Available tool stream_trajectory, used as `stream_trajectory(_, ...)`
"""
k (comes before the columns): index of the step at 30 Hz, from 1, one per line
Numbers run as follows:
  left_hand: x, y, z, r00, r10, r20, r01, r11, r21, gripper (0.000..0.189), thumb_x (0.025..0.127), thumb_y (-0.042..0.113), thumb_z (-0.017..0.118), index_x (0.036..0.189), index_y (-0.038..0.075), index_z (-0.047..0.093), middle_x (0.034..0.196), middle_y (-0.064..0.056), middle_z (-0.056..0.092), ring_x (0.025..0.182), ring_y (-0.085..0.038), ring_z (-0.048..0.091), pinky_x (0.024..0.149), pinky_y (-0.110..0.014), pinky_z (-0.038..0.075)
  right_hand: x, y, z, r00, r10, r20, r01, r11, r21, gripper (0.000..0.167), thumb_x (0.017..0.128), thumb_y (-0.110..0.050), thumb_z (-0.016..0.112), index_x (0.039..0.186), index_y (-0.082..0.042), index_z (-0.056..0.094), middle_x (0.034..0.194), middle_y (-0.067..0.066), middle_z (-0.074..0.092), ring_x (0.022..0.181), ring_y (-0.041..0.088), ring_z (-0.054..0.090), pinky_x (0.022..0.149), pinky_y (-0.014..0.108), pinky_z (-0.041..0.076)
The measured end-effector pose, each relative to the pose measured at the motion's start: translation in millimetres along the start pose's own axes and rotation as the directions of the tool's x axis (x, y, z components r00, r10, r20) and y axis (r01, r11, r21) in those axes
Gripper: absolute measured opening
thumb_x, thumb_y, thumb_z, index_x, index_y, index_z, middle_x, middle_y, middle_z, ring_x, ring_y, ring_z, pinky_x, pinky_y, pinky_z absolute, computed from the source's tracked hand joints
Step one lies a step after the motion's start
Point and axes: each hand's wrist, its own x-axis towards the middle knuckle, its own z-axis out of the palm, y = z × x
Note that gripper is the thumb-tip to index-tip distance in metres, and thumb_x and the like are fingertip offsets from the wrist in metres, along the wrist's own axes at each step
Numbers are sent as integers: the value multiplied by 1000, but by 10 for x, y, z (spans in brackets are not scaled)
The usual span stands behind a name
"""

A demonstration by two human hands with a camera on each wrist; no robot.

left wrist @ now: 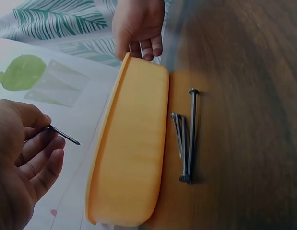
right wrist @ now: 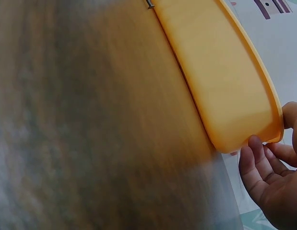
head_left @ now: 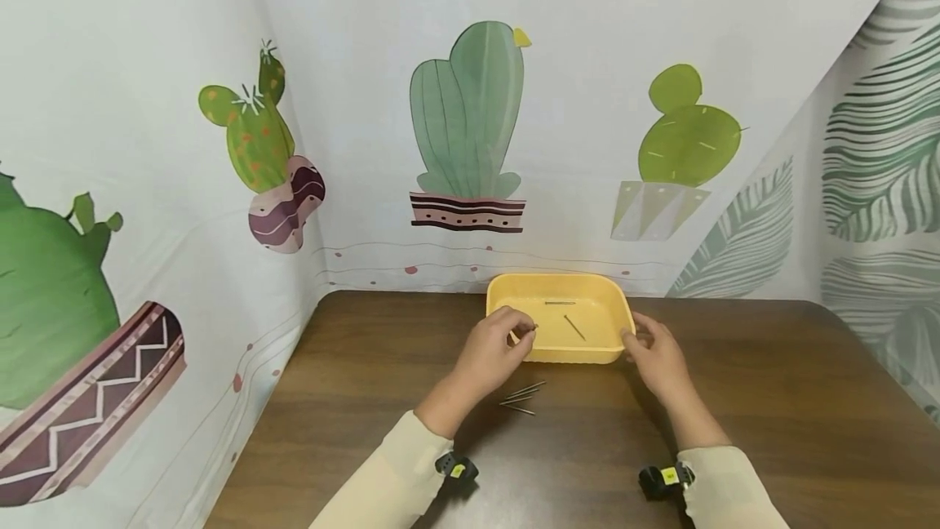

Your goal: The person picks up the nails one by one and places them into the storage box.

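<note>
My left hand is over the left side of a yellow plastic tray. Between its thumb and forefinger it pinches a nail, whose point sticks out past the fingertips in the left wrist view. At the tray's right end, my right hand grips the rim, with the thumb at the edge and the fingers against the outer wall. Two nails, one of them slanted, lie apart on the tray's floor. Several more nails are loosely bunched on the table in front of the tray.
The brown wooden table ends at the back against a white cloth printed with cacti and leaves. Near its back edge stands the tray. Each wrist wears a small black camera on a strap.
</note>
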Motion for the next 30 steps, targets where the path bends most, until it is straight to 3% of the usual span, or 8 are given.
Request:
stream_trajectory(17, 225, -81, 53, 990, -70, -122, 57, 993, -105, 6, 96, 15, 68, 98, 11, 72, 91, -1, 70, 86, -11, 65, 70, -18, 52, -14, -4, -15, 1000, 18, 2, -18, 1000, 10, 57, 105, -28, 53, 151, 4, 40, 132, 24, 48, 101, 30, 67, 75, 23, 57)
stream_trajectory(30, 328, -111, 75, 978, -180, -104, 160, 972, -172, 14, 99, 24, 64, 103, 13, 73, 94, 2, 72, 91, -12, 66, 71, -20, 52, 0, 15, -11, 1000, 15, 1, -15, 1000, 5, 57, 105, -28, 52, 150, 5, 40, 134, 26, 48, 100, 27, 67, 74, 22, 57)
